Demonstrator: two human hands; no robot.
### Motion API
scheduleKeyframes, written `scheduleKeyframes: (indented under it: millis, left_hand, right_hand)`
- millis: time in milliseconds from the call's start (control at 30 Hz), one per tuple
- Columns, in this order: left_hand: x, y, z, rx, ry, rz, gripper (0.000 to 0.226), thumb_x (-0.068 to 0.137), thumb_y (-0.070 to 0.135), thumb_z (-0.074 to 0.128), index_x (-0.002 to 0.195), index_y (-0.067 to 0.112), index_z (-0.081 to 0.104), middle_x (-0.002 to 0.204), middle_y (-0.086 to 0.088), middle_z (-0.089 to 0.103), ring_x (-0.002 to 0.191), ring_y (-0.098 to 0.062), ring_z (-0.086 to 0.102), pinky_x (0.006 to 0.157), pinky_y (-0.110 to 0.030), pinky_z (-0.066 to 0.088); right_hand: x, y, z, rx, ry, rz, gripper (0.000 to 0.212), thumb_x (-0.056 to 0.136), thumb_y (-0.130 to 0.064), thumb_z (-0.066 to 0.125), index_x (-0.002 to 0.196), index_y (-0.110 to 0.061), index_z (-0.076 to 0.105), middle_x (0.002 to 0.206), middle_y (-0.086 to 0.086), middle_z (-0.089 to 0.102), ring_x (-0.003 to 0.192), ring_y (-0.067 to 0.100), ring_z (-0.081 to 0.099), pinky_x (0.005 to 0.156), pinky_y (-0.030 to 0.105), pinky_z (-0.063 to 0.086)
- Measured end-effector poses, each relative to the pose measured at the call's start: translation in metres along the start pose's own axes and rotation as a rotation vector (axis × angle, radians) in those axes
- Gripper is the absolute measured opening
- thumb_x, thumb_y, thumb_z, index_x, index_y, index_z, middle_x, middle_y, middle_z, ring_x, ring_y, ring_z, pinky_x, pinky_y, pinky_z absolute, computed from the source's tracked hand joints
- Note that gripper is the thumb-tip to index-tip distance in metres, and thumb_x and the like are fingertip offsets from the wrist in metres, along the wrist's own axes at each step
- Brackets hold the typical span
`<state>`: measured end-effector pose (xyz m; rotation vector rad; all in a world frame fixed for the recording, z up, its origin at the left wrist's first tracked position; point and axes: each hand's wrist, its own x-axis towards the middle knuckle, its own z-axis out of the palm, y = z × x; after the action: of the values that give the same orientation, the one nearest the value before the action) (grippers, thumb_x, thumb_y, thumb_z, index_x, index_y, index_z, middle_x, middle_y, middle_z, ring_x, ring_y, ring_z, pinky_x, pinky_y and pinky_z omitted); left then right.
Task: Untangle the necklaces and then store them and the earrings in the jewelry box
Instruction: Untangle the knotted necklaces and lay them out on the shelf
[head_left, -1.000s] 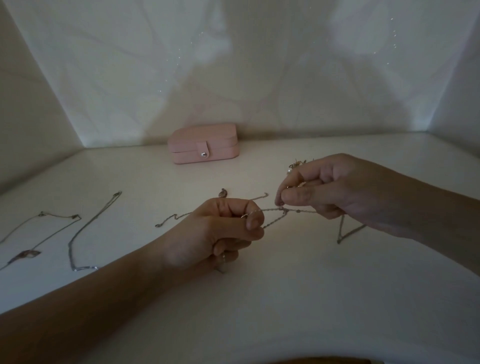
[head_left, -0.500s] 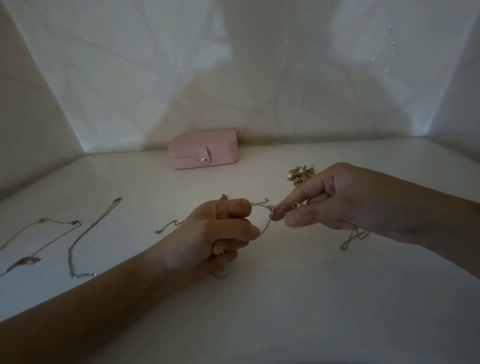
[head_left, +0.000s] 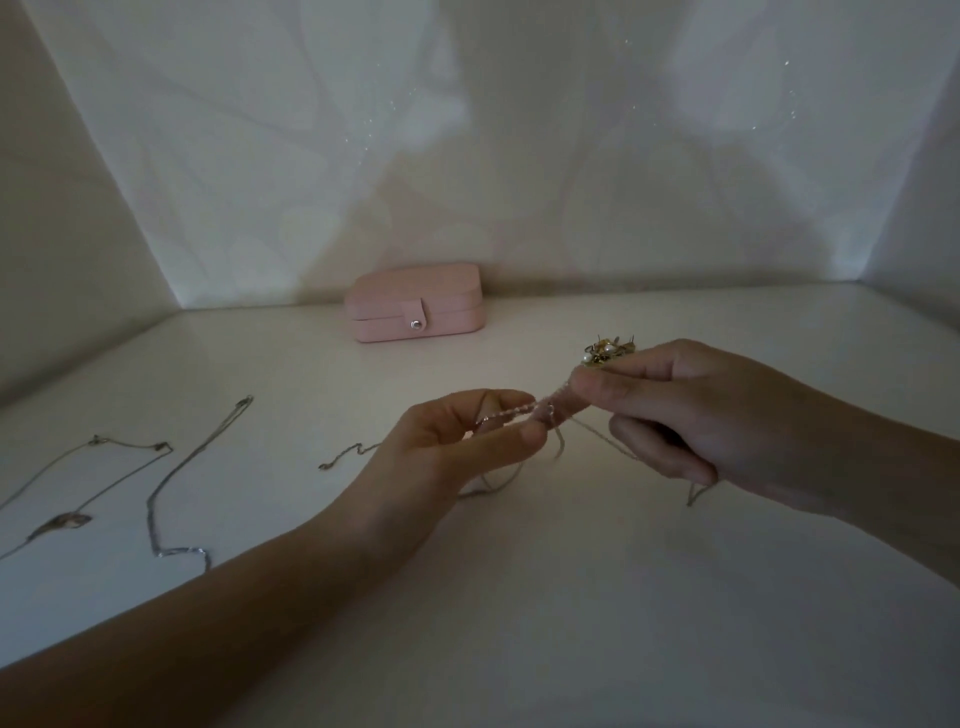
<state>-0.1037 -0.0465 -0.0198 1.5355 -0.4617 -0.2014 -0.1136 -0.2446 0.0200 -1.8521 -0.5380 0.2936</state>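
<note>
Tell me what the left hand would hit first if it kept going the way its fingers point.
The left hand points right and slightly away, so it would probably first meet the right hand, already close across the tangled chain. Depth is uncertain.

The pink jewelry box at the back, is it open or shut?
Shut. The jewelry box has its lid down flat, and the strap tab is fastened over the front snap.

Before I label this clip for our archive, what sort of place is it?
Probably a staged tabletop booth, not a lived-in room: a bare white table enclosed by plain white walls, with only a closed pink jewelry box and loose necklaces.
</note>
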Motion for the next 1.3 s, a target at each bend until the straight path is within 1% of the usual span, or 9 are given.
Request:
scheduleKeyframes:
  millis: [167,267,400,600,733,933,1067,1167,1300]
  left_hand:
    - [0.000,0.001,0.002,-0.219,-0.010,-0.030,0.023,0.070,0.004,0.067,0.081,-0.004,0.048,0.083,-0.009,0.069,0.087,-0.015,0.067,0.079,-0.020,0.052]
    - [0.001,0.004,0.004,-0.382,-0.042,-0.102,0.042,0.073,0.007,0.062,0.111,0.002,0.045,0.080,-0.007,0.071,0.081,-0.015,0.070,0.073,-0.022,0.055]
    - [0.000,0.003,0.003,-0.359,-0.025,-0.143,0.054,0.073,0.014,0.063,0.123,0.005,0.044,0.068,0.000,0.066,0.069,-0.010,0.066,0.059,-0.020,0.052]
    - [0.001,0.002,0.004,-0.304,0.006,-0.222,0.008,0.075,0.012,0.069,0.079,0.015,0.062,0.067,0.002,0.062,0.048,-0.003,0.033,0.040,-0.012,0.029]
    - [-0.003,0.009,0.007,-0.236,0.029,-0.236,0.007,0.070,0.024,0.068,0.065,0.020,0.070,0.061,0.007,0.055,0.044,-0.003,0.024,0.036,-0.011,0.016]
    - [-0.002,0.010,0.008,-0.160,0.050,-0.230,0.016,0.057,0.032,0.070,0.064,0.020,0.075,0.048,0.009,0.036,0.044,-0.004,0.020,0.041,-0.016,0.013]
    - [-0.003,0.008,0.009,-0.175,0.028,-0.210,0.011,0.064,0.026,0.067,0.064,0.017,0.074,0.053,0.004,0.053,0.040,-0.003,0.032,0.040,-0.013,0.023]
    - [-0.004,0.006,0.010,-0.173,0.007,-0.184,0.010,0.068,0.022,0.065,0.063,0.020,0.074,0.073,-0.001,0.070,0.052,-0.006,0.055,0.045,-0.014,0.040]
    - [-0.002,0.002,0.007,-0.102,0.079,-0.110,0.009,0.064,0.024,0.071,0.067,0.016,0.076,0.090,-0.008,0.074,0.082,-0.013,0.068,0.077,-0.024,0.055]
  right_hand:
    - [-0.001,0.000,0.003,0.044,-0.059,-0.019,0.038,0.089,-0.043,0.042,0.101,-0.029,0.075,0.036,0.003,0.031,0.040,0.012,0.023,0.043,0.013,0.029]
    - [-0.002,0.000,0.004,0.059,-0.075,-0.019,0.039,0.090,-0.043,0.040,0.108,-0.032,0.073,0.037,0.003,0.031,0.039,0.011,0.023,0.043,0.013,0.029]
    - [-0.001,0.001,0.004,0.074,-0.106,-0.002,0.041,0.090,-0.044,0.039,0.115,-0.035,0.069,0.037,0.002,0.032,0.038,0.010,0.023,0.043,0.013,0.029]
    - [-0.001,0.001,0.002,0.058,-0.116,0.004,0.041,0.091,-0.046,0.036,0.117,-0.041,0.067,0.038,0.001,0.031,0.040,0.011,0.024,0.044,0.013,0.029]
    - [-0.001,0.000,0.003,0.039,-0.120,0.011,0.042,0.089,-0.049,0.036,0.117,-0.043,0.066,0.039,0.001,0.031,0.040,0.011,0.024,0.043,0.014,0.028]
    - [0.000,0.003,0.006,0.028,-0.060,0.000,0.040,0.091,-0.046,0.038,0.117,-0.040,0.067,0.042,0.004,0.041,0.043,0.012,0.027,0.043,0.017,0.026]
    - [0.003,0.007,0.008,-0.011,0.067,-0.014,0.037,0.083,-0.046,0.046,0.106,-0.035,0.074,0.070,-0.006,0.059,0.047,0.010,0.043,0.045,0.015,0.034]
    - [0.006,0.014,0.009,-0.041,0.146,-0.036,0.038,0.077,-0.049,0.048,0.101,-0.037,0.075,0.095,-0.019,0.067,0.083,-0.001,0.062,0.068,0.011,0.047]
    - [0.008,0.017,0.009,0.031,0.137,-0.034,0.037,0.080,-0.045,0.049,0.103,-0.033,0.075,0.114,-0.025,0.065,0.112,-0.015,0.052,0.095,0.014,0.036]
